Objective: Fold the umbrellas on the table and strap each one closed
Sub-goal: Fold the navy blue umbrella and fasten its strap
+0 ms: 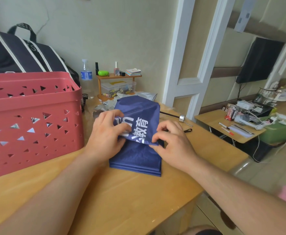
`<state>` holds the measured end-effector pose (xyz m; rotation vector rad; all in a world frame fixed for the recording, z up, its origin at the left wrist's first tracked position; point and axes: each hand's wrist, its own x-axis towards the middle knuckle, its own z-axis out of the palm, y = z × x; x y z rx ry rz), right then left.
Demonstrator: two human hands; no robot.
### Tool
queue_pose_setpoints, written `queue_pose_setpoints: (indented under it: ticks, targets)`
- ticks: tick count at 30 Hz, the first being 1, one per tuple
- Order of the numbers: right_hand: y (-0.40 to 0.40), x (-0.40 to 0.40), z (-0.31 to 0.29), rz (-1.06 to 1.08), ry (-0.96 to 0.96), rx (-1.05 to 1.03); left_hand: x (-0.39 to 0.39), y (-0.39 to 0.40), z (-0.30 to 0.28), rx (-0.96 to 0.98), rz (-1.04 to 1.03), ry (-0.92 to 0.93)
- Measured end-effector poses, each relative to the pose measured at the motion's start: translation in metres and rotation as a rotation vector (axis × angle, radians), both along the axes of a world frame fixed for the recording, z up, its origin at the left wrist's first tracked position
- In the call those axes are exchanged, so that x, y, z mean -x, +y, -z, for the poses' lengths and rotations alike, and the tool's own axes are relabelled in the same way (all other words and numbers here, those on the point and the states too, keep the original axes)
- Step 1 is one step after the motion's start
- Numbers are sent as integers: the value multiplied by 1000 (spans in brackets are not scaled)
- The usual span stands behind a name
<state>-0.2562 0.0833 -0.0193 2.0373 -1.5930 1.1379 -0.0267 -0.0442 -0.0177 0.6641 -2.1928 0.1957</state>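
A red basket [28, 116] with triangular holes stands on the wooden table [122, 197], at the umbrella's left, with a dark bag [20, 53] behind it. The left hand [107, 133] lies on the blue umbrella [137, 155], fingers curled and pinching a fold of its printed cloth. The umbrella lies flat on the table in neat pleats. The right hand [172, 143] pinches the same fold's edge with thumb and forefinger. Behind the umbrella stands a small shelf [118, 77] with a bottle [86, 73] beside it. To the umbrella's right, its metal tip [182, 118] and black strap [188, 130] lie on the table.
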Motion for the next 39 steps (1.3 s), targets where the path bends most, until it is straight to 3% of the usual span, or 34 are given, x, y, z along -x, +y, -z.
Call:
queue_pose_setpoints:
  ticks: [4,10,15,22,27,30,32,36,39]
  targets:
    - [9,5,14,22,-22,-119,1,-2,1,-6,66,-51]
    - [4,22,-2,203,-35,-606,1,4,4,-147,68,-93]
    - [-35,27,-53,255,-119,-513,0,8,4,-193,80,-64]
    - [-81,35,-57,255,117,-677,-2,10,3,-217,83,-49]
    - [-60,38,-25,103,-176,-973,-3,13,2,-235,130,-51]
    - [-56,38,-20,27,-344,-1016,-3,14,2,-238,139,-64]
    - [-56,38,-16,41,-259,-989,-2,15,1,-205,155,-78]
    - [-56,40,-7,130,85,-958,-6,20,-1,-100,207,-195]
    - [-56,42,-3,144,106,-898,-10,23,-3,-102,248,-303]
